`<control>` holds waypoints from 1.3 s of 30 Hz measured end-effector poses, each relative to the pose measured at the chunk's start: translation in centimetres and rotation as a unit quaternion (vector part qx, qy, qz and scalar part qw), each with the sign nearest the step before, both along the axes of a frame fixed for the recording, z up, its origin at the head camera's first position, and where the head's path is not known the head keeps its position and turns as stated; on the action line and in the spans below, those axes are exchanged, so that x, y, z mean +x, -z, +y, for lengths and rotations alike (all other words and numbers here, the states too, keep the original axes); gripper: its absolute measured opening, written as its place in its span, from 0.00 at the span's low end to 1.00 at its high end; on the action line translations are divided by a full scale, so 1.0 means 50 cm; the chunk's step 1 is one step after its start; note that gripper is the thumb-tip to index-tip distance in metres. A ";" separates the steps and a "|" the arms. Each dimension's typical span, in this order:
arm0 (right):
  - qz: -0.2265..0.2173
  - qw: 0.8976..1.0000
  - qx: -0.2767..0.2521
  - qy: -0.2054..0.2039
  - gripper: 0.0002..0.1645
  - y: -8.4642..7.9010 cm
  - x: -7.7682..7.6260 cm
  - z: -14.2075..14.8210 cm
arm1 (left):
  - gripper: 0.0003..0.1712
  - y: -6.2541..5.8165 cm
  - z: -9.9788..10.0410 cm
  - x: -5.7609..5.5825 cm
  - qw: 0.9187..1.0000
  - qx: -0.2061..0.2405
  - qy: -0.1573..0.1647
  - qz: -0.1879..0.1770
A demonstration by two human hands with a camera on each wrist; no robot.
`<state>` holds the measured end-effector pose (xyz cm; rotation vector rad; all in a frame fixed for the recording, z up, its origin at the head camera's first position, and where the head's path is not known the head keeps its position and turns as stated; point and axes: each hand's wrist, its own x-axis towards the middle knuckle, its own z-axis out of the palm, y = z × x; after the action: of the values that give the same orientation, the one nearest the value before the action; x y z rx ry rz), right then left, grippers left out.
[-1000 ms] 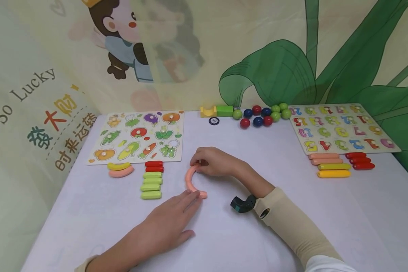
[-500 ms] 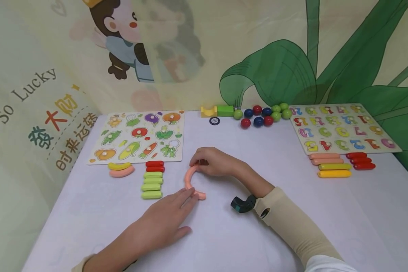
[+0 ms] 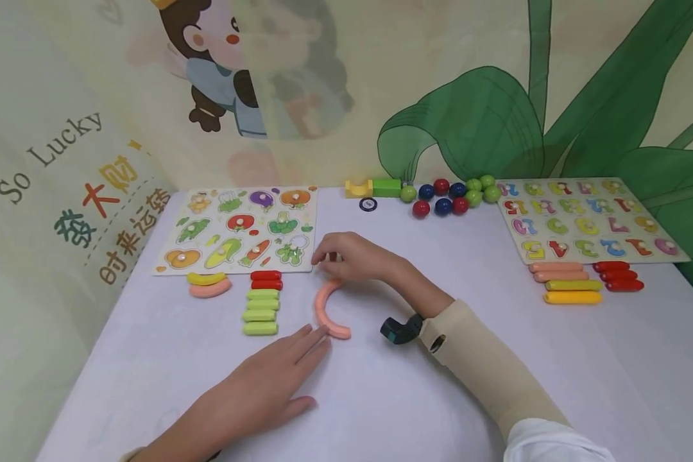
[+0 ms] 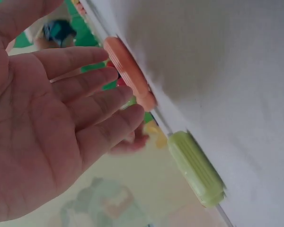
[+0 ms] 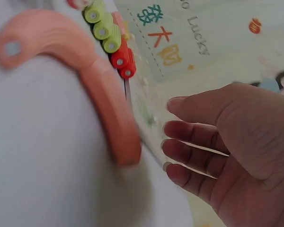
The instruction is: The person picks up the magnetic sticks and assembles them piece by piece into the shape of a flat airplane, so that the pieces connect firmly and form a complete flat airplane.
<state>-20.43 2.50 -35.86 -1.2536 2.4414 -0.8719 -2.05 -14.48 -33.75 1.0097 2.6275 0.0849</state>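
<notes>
Two pink curved magnetic rods lie on the white cloth, joined end to end as a C that opens to the right. My left hand lies flat with straight fingers, its fingertips right at the lower left of the curve. Above the C's top end is my right hand, holding nothing. The right wrist view shows its loosely bent fingers apart from the pink rods, one of which has a metal disc in its end. Left of the C are stacked light green rods and red rods.
A vegetable puzzle board stands back left, with a yellow curved rod before it. Colored balls and a green block sit at the back. A number board and several rods are at right.
My right hand has let go of the C's top end and moved up and slightly left. My left hand has slid slightly down and left, uncovering more of the lower curve.
</notes>
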 end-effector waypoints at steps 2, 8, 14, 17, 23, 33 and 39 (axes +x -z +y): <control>0.017 0.999 0.021 -0.024 0.11 -0.017 -0.012 -0.038 | 0.44 0.002 -0.002 0.001 1.000 0.010 0.005 0.000; 0.066 0.984 0.126 -0.105 0.16 -0.032 -0.017 -0.151 | 0.45 0.010 -0.003 0.000 0.998 0.031 0.028 0.036; 0.106 0.971 0.197 -0.085 0.09 -0.027 -0.001 -0.204 | 0.45 0.016 -0.005 -0.002 0.997 0.041 0.028 0.053; 0.119 0.970 0.204 -0.058 0.08 -0.027 0.006 -0.208 | 0.44 0.017 -0.006 -0.004 0.997 0.041 0.029 0.054; 0.112 0.970 0.215 -0.035 0.06 -0.031 0.010 -0.176 | 0.46 0.021 -0.008 -0.010 0.999 0.034 0.022 0.034; 0.048 0.984 0.169 -0.010 0.04 -0.024 -0.011 -0.056 | 0.47 0.021 -0.009 -0.020 1.000 0.012 -0.008 0.003; -0.007 0.978 0.190 0.090 0.04 -0.021 -0.029 0.063 | 0.47 0.021 0.000 -0.021 1.000 0.008 -0.004 0.009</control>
<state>-21.90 5.65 -34.83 -0.8992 2.5772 -0.4189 -3.10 -14.48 -34.79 1.0083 2.6516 0.0986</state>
